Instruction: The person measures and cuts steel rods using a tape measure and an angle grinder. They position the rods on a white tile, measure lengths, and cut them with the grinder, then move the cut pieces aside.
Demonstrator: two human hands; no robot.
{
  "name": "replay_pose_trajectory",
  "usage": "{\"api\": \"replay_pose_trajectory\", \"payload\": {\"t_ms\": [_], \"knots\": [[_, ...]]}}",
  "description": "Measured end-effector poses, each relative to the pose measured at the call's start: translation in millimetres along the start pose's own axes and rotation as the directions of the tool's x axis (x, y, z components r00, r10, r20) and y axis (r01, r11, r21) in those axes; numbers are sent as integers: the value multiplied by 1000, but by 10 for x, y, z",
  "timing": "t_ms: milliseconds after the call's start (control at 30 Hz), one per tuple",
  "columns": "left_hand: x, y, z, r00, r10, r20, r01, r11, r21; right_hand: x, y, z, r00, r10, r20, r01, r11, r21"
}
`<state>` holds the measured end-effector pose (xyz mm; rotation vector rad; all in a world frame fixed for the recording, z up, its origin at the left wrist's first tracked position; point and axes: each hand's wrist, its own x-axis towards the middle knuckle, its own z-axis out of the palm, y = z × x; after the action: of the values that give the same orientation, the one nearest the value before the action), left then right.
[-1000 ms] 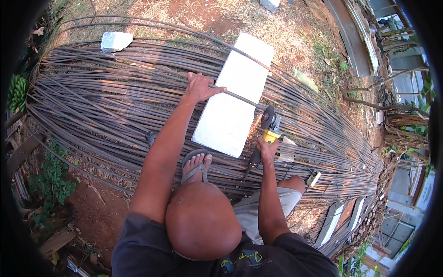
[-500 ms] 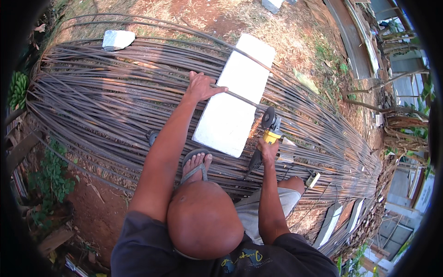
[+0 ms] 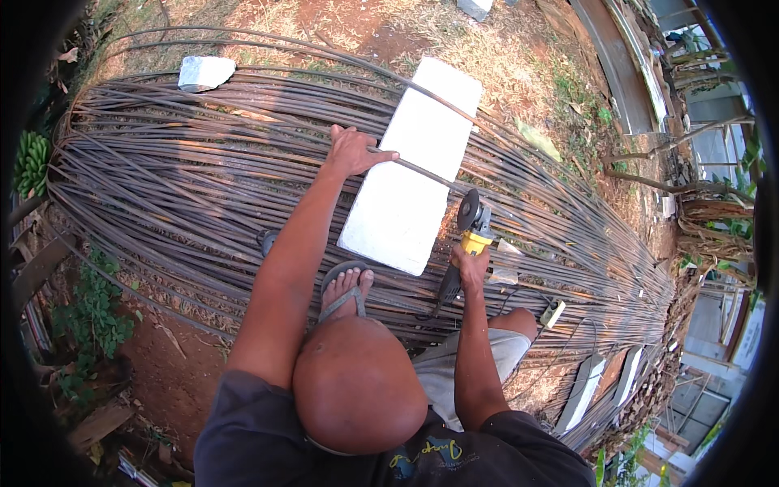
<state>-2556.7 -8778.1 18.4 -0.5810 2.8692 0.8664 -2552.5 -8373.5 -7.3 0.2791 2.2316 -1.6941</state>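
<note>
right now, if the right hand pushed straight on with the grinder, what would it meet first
Probably the steel rod in the left hand, met by the disc of the grinder in the right hand; whether disc and rod touch is unclear.

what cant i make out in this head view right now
Head view:
Steel bars under the white block: covered by it
Palm of the left hand: hidden by its back
Grip of the angle grinder: partly covered by the right hand
Heel of the sandalled foot: behind the head
Pale lump: cut off by top edge
</note>
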Motion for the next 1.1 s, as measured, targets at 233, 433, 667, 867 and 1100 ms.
{"api": "replay_pose_trajectory", "payload": {"t_ms": [233, 433, 667, 867, 1100], "knots": [[-16, 25, 2, 999, 25, -44, -26, 1000, -7, -26, 63, -17, 1000, -3, -7, 3, 1000, 6], [-6, -31, 30, 1000, 13, -26, -12, 999, 32, 22, -35, 14, 1000, 5, 13, -5, 999, -42], [-2, 34, -6, 1000, 14, -15, -14, 1000, 12, 13, -3, -27, 999, -31, -14, 31, 999, -35], [-32, -24, 6, 999, 24, -46, -24, 1000, 11, -40, -4, 32, 1000, -16, -18, 16, 1000, -14], [-14, 12, -38, 1000, 4, 23, -4, 1000, -26, 5, -57, -25, 1000, -3, -9, 2, 999, -42]]}}
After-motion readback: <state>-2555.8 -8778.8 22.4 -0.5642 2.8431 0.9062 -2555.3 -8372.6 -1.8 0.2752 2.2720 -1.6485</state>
